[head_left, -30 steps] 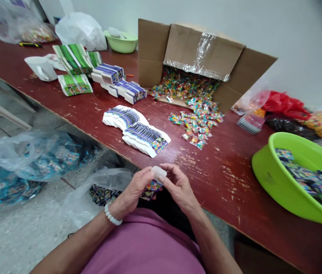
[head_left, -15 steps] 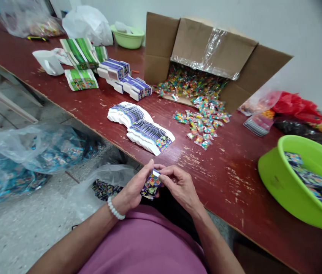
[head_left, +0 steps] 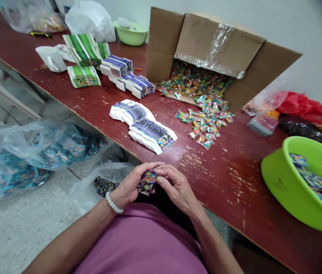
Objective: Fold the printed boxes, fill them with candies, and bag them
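A small printed box (head_left: 147, 182), dark purple with bright colours, is held between my two hands at the table's front edge, above my lap. My left hand (head_left: 132, 183), with a beaded bracelet at the wrist, wraps round its left side. My right hand (head_left: 175, 185) closes on its upper right corner, thumb on the printed face and fingers behind the top. Part of the box is hidden by the fingers. Just beyond lies a fanned row of flat printed cartons (head_left: 149, 129). Wrapped candies (head_left: 203, 125) are spread to the right of the row.
An open cardboard box (head_left: 206, 45) spills candies onto the red table (head_left: 220, 175). At the right stands a green basin (head_left: 275, 182) of filled boxes. Bundled purple cartons (head_left: 138, 85), green cartons (head_left: 83, 78) and a white mug (head_left: 51, 59) sit at the left. Plastic bags (head_left: 35, 152) lie on the floor.
The white flap at the top of the box no longer shows; the top looks folded down. My left fingers have come over the top edge, and the box sits slightly further left.
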